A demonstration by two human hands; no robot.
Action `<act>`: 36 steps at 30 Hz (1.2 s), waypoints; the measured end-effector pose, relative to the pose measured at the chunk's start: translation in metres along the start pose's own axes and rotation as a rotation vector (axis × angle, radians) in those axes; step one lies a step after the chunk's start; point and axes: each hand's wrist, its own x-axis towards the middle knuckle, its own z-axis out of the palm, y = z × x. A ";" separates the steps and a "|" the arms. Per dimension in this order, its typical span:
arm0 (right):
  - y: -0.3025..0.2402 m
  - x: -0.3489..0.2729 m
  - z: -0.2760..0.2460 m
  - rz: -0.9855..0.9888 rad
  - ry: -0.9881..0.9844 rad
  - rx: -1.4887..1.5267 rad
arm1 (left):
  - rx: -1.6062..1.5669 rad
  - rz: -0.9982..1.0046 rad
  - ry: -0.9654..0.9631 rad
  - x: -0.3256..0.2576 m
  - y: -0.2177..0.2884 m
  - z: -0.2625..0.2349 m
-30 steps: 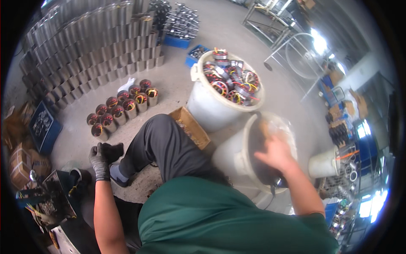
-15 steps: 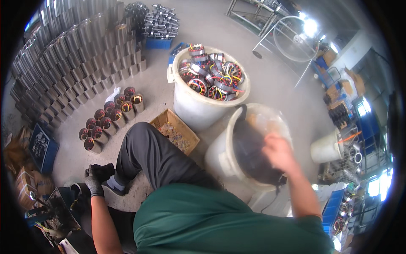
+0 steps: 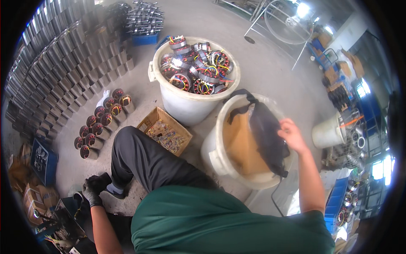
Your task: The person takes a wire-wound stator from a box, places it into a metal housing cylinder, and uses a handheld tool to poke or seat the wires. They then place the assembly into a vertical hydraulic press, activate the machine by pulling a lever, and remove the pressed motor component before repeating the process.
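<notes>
The bare right hand (image 3: 291,134) grips a black bag (image 3: 265,136) at the rim of the near white bucket (image 3: 220,158), which looks brown inside. The gloved left hand (image 3: 92,191), curled shut, rests low by the foot, well left of that bucket. Just left of it, a cardboard box (image 3: 165,130) holds small bits. Behind it, a big white tub (image 3: 188,101) is full of wire coils (image 3: 195,67).

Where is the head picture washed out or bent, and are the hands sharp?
Head view: window glare blows out the top right; fisheye bends the cylinder rows along the left rim. The right hand on the black bag is fairly sharp; the gloved left hand sits in shadow.
</notes>
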 end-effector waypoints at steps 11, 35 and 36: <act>-0.060 -0.023 0.052 -0.166 0.381 -0.712 | 0.057 -0.287 0.225 -0.040 0.080 0.041; 0.005 -0.026 0.023 0.319 0.042 0.795 | -0.074 -0.381 -0.018 0.004 -0.014 -0.007; 0.006 -0.021 0.022 0.380 0.085 0.874 | -0.019 -0.338 -0.009 0.003 -0.020 -0.015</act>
